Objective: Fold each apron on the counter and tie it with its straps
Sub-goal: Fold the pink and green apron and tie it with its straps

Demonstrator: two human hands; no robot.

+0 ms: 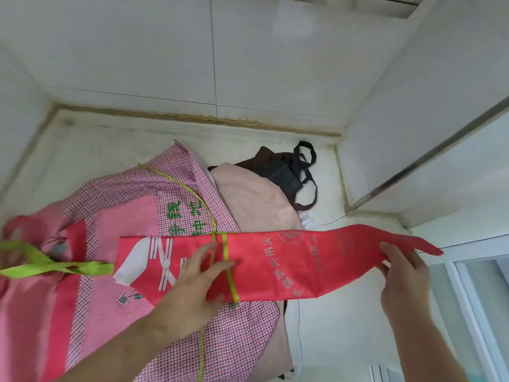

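A red apron [289,263], folded into a long narrow strip with grey and white print, lies across the pile on the counter. Its lime-green straps [49,267] trail off to the left, and a thin green strap [227,268] crosses its middle. My left hand [192,282] presses flat on the strip's middle, fingers spread, beside that strap. My right hand [403,274] grips the strip's right end, which hangs past the counter edge. Under the strip lies a pink checked apron [132,210] spread out, with green lettering.
A beige apron [248,194] and a dark brown apron with black straps [286,172] lie behind the pile, toward the back right of the white counter [110,144]. White tiled walls close the back and right. A window frame [468,299] stands at lower right.
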